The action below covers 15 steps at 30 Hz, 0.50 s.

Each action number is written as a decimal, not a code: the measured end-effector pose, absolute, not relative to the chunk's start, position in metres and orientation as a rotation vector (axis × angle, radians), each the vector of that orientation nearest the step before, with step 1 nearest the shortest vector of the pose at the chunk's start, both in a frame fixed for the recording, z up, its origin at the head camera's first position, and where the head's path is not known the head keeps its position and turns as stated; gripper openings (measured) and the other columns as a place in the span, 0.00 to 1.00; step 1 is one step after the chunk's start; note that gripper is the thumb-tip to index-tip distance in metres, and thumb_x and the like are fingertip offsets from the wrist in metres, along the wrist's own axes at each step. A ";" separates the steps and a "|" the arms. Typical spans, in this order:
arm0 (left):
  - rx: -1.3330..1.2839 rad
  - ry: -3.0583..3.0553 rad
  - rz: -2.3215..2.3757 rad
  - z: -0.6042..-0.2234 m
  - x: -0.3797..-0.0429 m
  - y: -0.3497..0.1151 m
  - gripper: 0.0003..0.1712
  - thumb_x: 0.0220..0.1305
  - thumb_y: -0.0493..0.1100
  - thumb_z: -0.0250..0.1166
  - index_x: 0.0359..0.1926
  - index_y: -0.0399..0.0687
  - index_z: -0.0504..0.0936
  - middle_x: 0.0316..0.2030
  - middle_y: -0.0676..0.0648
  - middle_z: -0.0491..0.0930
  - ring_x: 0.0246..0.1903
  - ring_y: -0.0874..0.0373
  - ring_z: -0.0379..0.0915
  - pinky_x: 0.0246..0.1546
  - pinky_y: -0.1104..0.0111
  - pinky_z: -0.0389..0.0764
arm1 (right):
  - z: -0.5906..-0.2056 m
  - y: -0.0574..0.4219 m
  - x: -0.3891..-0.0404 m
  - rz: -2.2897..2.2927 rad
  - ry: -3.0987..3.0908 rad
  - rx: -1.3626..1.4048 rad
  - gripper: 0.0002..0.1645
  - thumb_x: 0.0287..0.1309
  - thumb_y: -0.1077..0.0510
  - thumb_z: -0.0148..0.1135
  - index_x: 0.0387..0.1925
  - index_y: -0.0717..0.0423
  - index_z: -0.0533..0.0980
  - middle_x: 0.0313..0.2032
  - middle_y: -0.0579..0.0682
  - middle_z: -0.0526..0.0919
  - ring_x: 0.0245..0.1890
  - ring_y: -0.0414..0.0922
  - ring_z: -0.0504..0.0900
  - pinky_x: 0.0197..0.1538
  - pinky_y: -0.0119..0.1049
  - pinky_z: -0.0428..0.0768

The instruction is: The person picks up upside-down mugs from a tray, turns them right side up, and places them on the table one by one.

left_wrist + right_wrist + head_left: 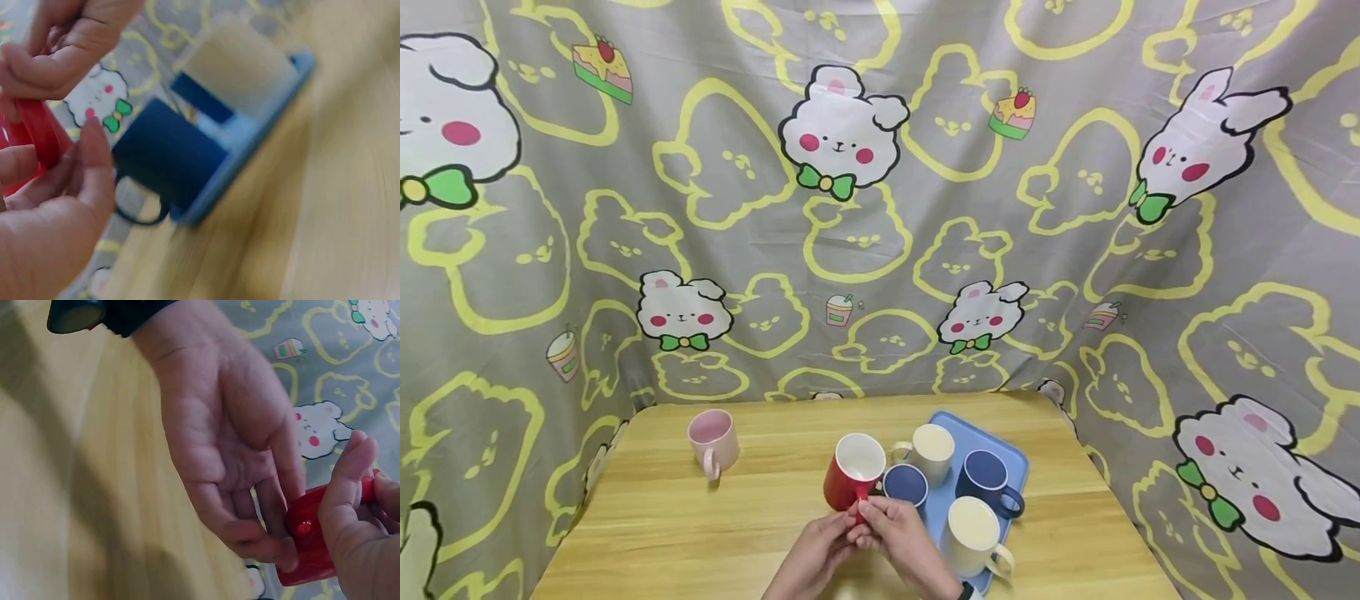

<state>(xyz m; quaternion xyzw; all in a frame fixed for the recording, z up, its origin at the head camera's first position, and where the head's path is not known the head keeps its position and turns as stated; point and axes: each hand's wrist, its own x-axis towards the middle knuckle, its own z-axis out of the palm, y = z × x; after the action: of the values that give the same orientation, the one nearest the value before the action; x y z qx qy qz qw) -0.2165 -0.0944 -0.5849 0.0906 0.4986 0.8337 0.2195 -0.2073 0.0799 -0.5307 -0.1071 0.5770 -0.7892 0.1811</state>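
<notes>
Both hands hold a red mug (842,483) with a white inside, its handle turned toward me. My left hand (820,550) grips it at the handle in the head view. Close beside it, my right hand (898,529) pinches the handle from the right with thumb and fingers. Red handle (39,134) shows between the two hands in the left wrist view, blurred. In the right wrist view the fingers overlap much of the red mug (309,550). A navy mug (906,483) stands just right of it, partly behind the right hand.
A blue tray (1017,454) on the right of the wooden table (647,533) carries a cream mug (934,458) at the back, another cream mug (966,546) in front and navy mugs. A pink mug (718,446) stands at the left. Patterned cloth (880,250) hangs around the table.
</notes>
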 end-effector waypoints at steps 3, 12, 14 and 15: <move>0.208 1.838 2.141 -0.584 -0.212 -0.103 0.21 0.80 0.42 0.51 0.55 0.25 0.79 0.40 0.48 0.85 0.38 0.61 0.81 0.42 0.68 0.84 | -0.535 0.069 -0.209 -2.215 1.662 -0.321 0.25 0.76 0.60 0.54 0.51 0.87 0.69 0.35 0.49 0.85 0.32 0.33 0.84 0.39 0.24 0.82; -0.022 2.783 1.629 -0.569 -0.189 -0.155 0.15 0.76 0.39 0.55 0.54 0.31 0.78 0.38 0.41 0.84 0.35 0.51 0.82 0.37 0.60 0.83 | -0.542 0.025 -0.231 -2.195 1.814 -0.326 0.20 0.74 0.62 0.55 0.45 0.84 0.75 0.34 0.55 0.86 0.30 0.36 0.85 0.37 0.27 0.84; -0.139 2.956 1.419 -0.570 -0.182 -0.168 0.14 0.75 0.38 0.56 0.54 0.33 0.79 0.39 0.43 0.84 0.36 0.52 0.82 0.37 0.58 0.83 | -0.545 0.013 -0.238 -2.196 1.829 -0.322 0.18 0.74 0.63 0.55 0.44 0.82 0.76 0.34 0.54 0.86 0.30 0.37 0.85 0.37 0.27 0.84; -0.192 3.005 1.337 -0.570 -0.179 -0.174 0.14 0.74 0.37 0.57 0.54 0.33 0.79 0.39 0.43 0.84 0.36 0.51 0.82 0.37 0.57 0.83 | -0.547 0.008 -0.241 -2.192 1.835 -0.323 0.18 0.74 0.63 0.55 0.44 0.81 0.77 0.34 0.56 0.86 0.30 0.37 0.85 0.37 0.27 0.84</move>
<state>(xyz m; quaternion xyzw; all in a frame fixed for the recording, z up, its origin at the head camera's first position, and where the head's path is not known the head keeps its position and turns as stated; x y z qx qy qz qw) -0.1792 -0.1737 -0.5703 -0.0580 0.9094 0.4046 -0.0766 -0.2414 0.0077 -0.5469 -0.1113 0.6323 -0.7553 0.1319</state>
